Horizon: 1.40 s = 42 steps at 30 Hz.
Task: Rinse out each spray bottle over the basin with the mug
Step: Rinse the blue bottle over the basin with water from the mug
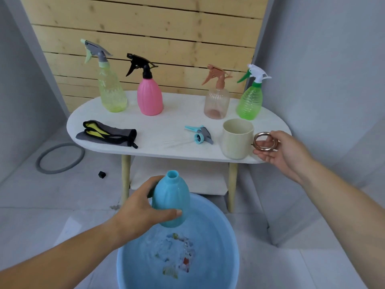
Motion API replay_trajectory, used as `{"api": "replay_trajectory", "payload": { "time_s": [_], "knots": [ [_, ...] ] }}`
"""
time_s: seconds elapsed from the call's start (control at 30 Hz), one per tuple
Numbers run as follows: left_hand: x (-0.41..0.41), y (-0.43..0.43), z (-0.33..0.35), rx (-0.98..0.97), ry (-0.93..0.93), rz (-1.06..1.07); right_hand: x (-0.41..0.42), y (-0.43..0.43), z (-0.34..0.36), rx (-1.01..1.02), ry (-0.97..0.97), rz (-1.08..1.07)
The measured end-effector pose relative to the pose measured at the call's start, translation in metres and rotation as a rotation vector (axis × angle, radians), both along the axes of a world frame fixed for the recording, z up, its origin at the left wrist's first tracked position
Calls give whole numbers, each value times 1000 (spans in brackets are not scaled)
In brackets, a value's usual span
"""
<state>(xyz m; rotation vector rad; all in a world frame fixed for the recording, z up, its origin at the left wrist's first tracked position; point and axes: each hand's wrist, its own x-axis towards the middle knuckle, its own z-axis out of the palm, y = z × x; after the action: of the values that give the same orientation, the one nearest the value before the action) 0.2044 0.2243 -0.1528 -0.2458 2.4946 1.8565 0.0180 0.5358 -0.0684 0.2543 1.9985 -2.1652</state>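
Left hand (141, 211) grips the uncapped blue spray bottle (170, 203) above the basin (231, 247); right hand (279, 152), fingers loose, meets the ring handle (266, 142) of the cream mug (236, 140); next probably needs clasping, lifting, pouring

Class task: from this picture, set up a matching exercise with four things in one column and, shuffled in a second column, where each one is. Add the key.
Things
1. blue bottle
2. mug
3. blue spray head
4. grey cloth

Places
A. lying on the table between the grey cloth and the mug
B. held by the left hand above the basin
C. folded at the table's left end
D. standing on the table, right hand at its ring handle

Pairs: 1-B, 2-D, 3-A, 4-C
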Motion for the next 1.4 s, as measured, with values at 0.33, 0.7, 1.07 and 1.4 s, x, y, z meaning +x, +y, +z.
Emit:
{"api": "replay_trajectory", "payload": {
  "time_s": [0.33, 0.7, 1.07, 1.4],
  "knots": [
    [-18, 4, 6, 23, 32, -16, -44, 9, -5, -19, -34, -114],
    [-22, 15, 17, 35, 38, -61, -62, 3, -10, 193, -10, -296],
    [-23, 5, 23, 40, 42, -43, -9, -73, 56, 651, 836, -244],
    [-19, -10, 31, 47, 54, -30, -36, -164, -9, 1158, 345, 210]
  ]
}}
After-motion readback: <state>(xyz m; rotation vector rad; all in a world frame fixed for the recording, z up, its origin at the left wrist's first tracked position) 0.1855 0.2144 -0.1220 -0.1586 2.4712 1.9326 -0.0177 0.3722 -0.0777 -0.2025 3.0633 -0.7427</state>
